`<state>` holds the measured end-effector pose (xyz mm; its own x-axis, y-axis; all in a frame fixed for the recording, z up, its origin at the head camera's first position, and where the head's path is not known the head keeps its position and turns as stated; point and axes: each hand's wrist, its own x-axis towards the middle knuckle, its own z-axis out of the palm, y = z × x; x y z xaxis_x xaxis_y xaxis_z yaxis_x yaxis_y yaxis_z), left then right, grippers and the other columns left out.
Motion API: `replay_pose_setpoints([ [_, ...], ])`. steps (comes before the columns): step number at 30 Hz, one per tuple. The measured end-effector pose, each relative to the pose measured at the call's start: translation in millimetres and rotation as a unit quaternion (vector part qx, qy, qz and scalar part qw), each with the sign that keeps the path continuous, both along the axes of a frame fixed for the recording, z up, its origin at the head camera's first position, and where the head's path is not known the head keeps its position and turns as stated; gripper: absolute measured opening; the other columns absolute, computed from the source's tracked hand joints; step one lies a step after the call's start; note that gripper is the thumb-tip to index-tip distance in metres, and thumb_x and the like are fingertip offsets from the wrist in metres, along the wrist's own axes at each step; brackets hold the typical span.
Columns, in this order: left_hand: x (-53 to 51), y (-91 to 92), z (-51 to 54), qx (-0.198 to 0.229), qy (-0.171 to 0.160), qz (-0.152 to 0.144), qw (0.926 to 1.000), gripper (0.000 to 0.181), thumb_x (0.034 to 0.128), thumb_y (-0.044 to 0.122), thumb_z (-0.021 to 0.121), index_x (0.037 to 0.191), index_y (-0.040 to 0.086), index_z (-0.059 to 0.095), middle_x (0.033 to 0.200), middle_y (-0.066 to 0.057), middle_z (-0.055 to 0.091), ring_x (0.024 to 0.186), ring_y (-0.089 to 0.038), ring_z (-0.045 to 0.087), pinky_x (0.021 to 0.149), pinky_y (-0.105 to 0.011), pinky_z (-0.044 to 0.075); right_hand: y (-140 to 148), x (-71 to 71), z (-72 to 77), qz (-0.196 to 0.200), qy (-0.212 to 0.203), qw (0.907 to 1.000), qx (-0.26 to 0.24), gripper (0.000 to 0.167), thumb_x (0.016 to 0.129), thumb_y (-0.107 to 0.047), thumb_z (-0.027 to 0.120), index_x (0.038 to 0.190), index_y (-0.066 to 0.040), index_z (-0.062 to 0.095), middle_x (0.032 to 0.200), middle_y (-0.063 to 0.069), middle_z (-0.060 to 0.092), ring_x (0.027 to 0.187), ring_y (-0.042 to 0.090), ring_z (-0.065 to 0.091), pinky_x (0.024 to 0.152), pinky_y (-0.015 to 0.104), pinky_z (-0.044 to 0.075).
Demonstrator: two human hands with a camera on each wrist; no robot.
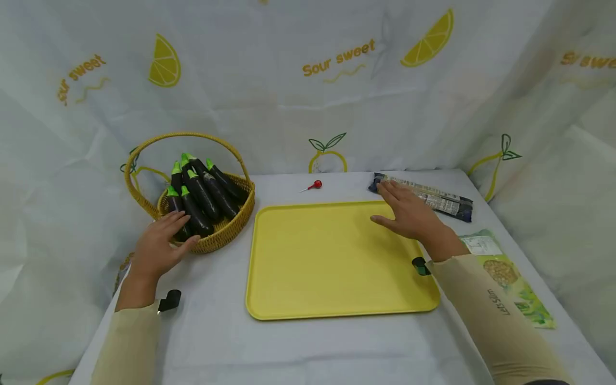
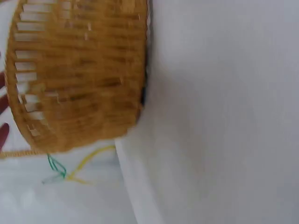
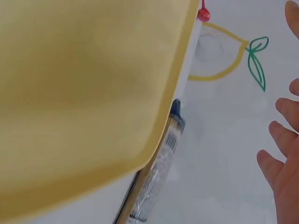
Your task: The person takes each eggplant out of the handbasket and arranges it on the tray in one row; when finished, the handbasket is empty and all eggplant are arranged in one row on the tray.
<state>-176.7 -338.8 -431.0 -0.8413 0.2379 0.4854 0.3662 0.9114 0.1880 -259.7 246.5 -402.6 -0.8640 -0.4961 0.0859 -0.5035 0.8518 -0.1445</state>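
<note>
Eggplants [image 1: 204,193] leaned in a loose heap inside a wicker basket [image 1: 210,245] at the far left of the table [image 1: 216,342], green stem ends mostly up and away from the person. Their glossy skins looked smooth and likely slippery; I judged them fairly firm but easy to bruise, best grasped round the middle or near the stem. The basket itself seemed light and a little springy, its tall arched handle [image 1: 190,133] the natural place to lift it.

The left hand [image 1: 161,243] was spread with its fingers nearly straight over the basket's near side, gripping nothing; whether the fingertips touched an eggplant I could not tell. The right hand [image 1: 411,214], also spread and without a hold on anything, hovered above the far right corner of a yellow tray [image 1: 327,267], which looked stiff, shallow and easiest to take by its raised rim.

Just behind that corner lay a dark packet [image 1: 447,206], and to the right a green bag [image 1: 500,272]; what either held was hidden. A small red tool [image 1: 315,184] rested beyond the tray.
</note>
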Motion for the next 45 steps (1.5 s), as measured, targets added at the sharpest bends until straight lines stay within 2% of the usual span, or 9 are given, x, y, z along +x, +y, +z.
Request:
replay_pose_setpoints([
  [8, 1.4, -36.5, -15.0, 0.08, 0.156, 0.044, 0.9835, 0.052, 0.0743, 0.036, 0.077, 0.109, -0.002, 0.072, 0.102, -0.023, 0.068, 0.095, -0.042, 0.058, 0.082, -0.056, 0.044, -68, -6.3, 7.0, 0.08, -0.024, 0.9961, -0.029, 0.086, 0.095, -0.06, 0.048, 0.156, -0.011, 0.013, 0.16, 0.011, 0.014, 0.146, 0.03, 0.011, 0.113, 0.051, 0.018],
  [16, -5.1, -41.6, -26.6, 0.266, 0.211, 0.129, 0.9317, 0.031, 0.0724, 0.013, 0.086, 0.099, 0.0, 0.076, 0.093, -0.02, 0.07, 0.09, -0.033, 0.063, 0.087, -0.02, 0.045, -115, -11.2, 11.4, 0.105, -0.059, 0.9915, -0.051, 0.084, 0.094, -0.063, 0.046, 0.157, -0.017, 0.013, 0.161, 0.007, 0.013, 0.147, 0.025, 0.011, 0.112, 0.051, 0.022],
  [20, -9.7, -39.5, -31.8, 0.432, 0.184, 0.167, 0.8669, 0.027, 0.0792, 0.01, 0.081, 0.103, -0.001, 0.075, 0.096, -0.012, 0.072, 0.086, -0.014, 0.066, 0.08, -0.014, 0.047, -137, -17.1, 12.8, 0.12, -0.08, 0.988, -0.055, 0.084, 0.094, -0.065, 0.043, 0.157, -0.02, 0.011, 0.161, 0.005, 0.013, 0.147, 0.025, 0.012, 0.113, 0.051, 0.021],
  [24, -11.5, -40.4, -31.4, 0.611, 0.099, 0.167, 0.7677, 0.046, 0.0828, 0.013, 0.079, 0.126, 0.006, 0.064, 0.11, -0.006, 0.069, 0.099, -0.011, 0.063, 0.087, -0.018, 0.048, -166, -24.5, 11.6, 0.137, -0.096, 0.984, -0.062, 0.082, 0.094, -0.066, 0.041, 0.157, -0.021, 0.014, 0.16, 0.003, 0.018, 0.145, 0.023, 0.018, 0.112, 0.049, 0.023],
  [26, -13.2, -40.6, -30.4, 0.647, 0.037, 0.167, 0.7433, 0.06, 0.0832, 0.014, 0.078, 0.138, 0.015, 0.055, 0.123, -0.009, 0.064, 0.112, -0.016, 0.059, 0.095, -0.022, 0.044, -181, -27.9, 10.8, 0.141, -0.103, 0.9821, -0.071, 0.08, 0.094, -0.065, 0.042, 0.157, -0.023, 0.017, 0.159, 0.001, 0.023, 0.144, 0.023, 0.023, 0.111, 0.047, 0.026],
  [30, -15.6, -39.4, -33.5, 0.628, -0.089, 0.18, 0.7519, 0.074, 0.0865, 0.025, 0.076, 0.149, 0.033, 0.038, 0.147, -0.007, 0.045, 0.133, -0.019, 0.043, 0.109, -0.034, 0.032, -209, -34.7, 9.4, 0.15, -0.12, 0.9758, -0.105, 0.074, 0.096, -0.056, 0.05, 0.156, -0.024, 0.021, 0.155, 0.001, 0.033, 0.14, 0.023, 0.031, 0.11, 0.045, 0.029],
  [33, -16.9, -38.3, -38.6, 0.63, -0.126, 0.157, 0.7502, 0.072, 0.09, 0.027, 0.072, 0.15, 0.036, 0.034, 0.153, -0.006, 0.036, 0.136, -0.02, 0.038, 0.11, -0.036, 0.031, -228, -40.5, 7.7, 0.157, -0.127, 0.9713, -0.126, 0.071, 0.097, -0.051, 0.053, 0.155, -0.023, 0.023, 0.149, 0.003, 0.042, 0.135, 0.025, 0.039, 0.109, 0.043, 0.031],
  [40, -17.2, -36.9, -40.9, 0.711, -0.124, 0.06, 0.6896, 0.066, 0.0968, 0.008, 0.06, 0.153, 0.028, 0.031, 0.154, -0.014, 0.03, 0.125, -0.021, 0.046, 0.084, -0.019, 0.049, -263, -50.7, 6.9, 0.173, -0.142, 0.9632, -0.149, 0.069, 0.098, -0.046, 0.054, 0.154, -0.017, 0.027, 0.142, 0.007, 0.05, 0.128, 0.023, 0.047, 0.106, 0.041, 0.036],
  [45, -17.4, -40.9, -43.0, 0.729, -0.109, 0.047, 0.6738, 0.066, 0.0949, 0.005, 0.062, 0.151, 0.025, 0.036, 0.152, -0.015, 0.034, 0.118, -0.02, 0.051, 0.081, -0.023, 0.052, -293, -51.4, 15.2, 0.188, -0.153, 0.9547, -0.172, 0.067, 0.098, -0.044, 0.055, 0.153, -0.015, 0.029, 0.144, 0.006, 0.048, 0.128, 0.019, 0.046, 0.105, 0.039, 0.038],
])
